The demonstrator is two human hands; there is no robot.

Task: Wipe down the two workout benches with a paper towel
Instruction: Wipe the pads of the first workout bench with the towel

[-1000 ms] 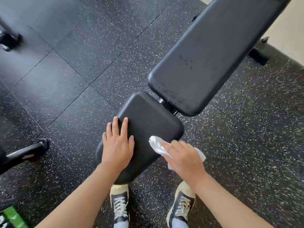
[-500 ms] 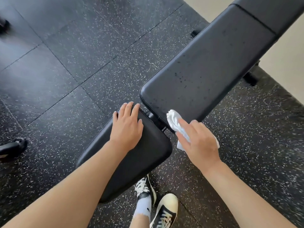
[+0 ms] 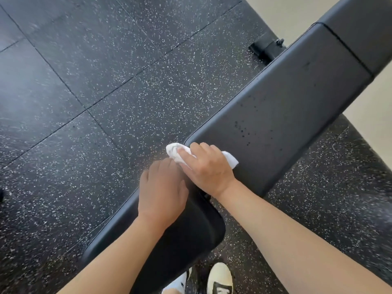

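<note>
**Wiping the near corner of the back pad**

The speckled rubber floor [image 3: 110, 85] fills the left of the view. The seat pad [image 3: 186, 240] runs from bottom left toward centre. The left hand [image 3: 162, 193] rests on its far end, palm down, fingers bent over the edge; it braces and holds nothing.

Just right of it, the right hand [image 3: 206, 167] presses a crumpled white paper towel [image 3: 175, 151] onto the near corner of the long back pad [image 3: 286, 124], fingers curled over the wad. Towel ends show on both sides of the hand, the left end overhanging the pad corner.

Procedure, as judged from this position:
1. Keep the left hand braced for balance.
2. Hold the towel flat under the fingers, not bunched.
3. Stroke along the pad length toward its far end in overlapping passes.
4. Cover the dark droplet specks [image 3: 241, 129] right of the hand, then the pad edges.

Only one bench is visible; the second remains to be located.
</note>
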